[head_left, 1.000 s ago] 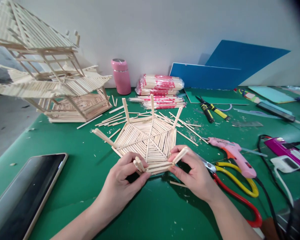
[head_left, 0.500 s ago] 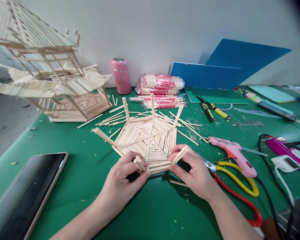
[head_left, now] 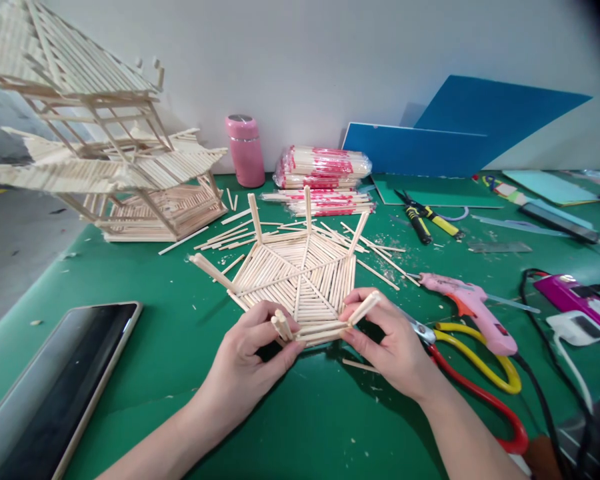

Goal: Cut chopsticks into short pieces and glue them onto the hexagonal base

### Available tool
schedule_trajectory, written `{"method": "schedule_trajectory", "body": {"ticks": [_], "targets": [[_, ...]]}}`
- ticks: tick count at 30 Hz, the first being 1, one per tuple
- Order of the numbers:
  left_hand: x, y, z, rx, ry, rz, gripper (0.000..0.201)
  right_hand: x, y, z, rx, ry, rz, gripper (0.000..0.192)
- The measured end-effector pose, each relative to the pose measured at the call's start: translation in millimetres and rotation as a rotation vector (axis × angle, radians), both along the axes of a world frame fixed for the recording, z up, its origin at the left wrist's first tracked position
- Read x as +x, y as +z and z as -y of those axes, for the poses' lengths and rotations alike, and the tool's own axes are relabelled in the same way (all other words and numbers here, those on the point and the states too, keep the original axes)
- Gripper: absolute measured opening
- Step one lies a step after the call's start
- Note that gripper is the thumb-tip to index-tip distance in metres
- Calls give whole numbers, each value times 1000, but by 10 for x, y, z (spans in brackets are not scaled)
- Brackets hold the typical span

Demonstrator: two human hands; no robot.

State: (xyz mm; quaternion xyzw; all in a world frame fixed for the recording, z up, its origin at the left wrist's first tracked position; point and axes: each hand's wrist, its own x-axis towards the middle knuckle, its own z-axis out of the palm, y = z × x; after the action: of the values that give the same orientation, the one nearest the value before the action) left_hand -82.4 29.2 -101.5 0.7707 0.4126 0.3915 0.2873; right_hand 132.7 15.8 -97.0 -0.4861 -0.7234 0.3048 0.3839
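A hexagonal panel of glued wooden sticks (head_left: pixel 300 273), with short posts standing up at its corners, lies on the green mat (head_left: pixel 145 293). My left hand (head_left: pixel 250 360) pinches its near-left corner post between thumb and fingers. My right hand (head_left: pixel 390 340) grips the near-right corner post and the near edge. Both hands hold the front of the panel slightly off the mat. Loose sticks (head_left: pixel 230 237) lie scattered behind it.
A tall stick-built pagoda model (head_left: pixel 95 153) stands at the back left. A tablet (head_left: pixel 50 387) lies front left. Scissors (head_left: pixel 475 380) and a pink glue gun (head_left: pixel 470 307) sit right of my right hand. A pink bottle (head_left: pixel 245 150), chopstick packs (head_left: pixel 325 170), pliers (head_left: pixel 425 220), blue boards (head_left: pixel 460 133) line the back.
Both hands keep the same grip on the stick panel. Only the view has shifted slightly.
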Motion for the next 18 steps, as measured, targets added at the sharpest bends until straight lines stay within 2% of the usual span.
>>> {"method": "schedule_trajectory", "body": {"ticks": [18], "targets": [[16, 17, 2, -29, 19, 1, 7, -3, 13, 5, -8, -7, 7, 7]]}}
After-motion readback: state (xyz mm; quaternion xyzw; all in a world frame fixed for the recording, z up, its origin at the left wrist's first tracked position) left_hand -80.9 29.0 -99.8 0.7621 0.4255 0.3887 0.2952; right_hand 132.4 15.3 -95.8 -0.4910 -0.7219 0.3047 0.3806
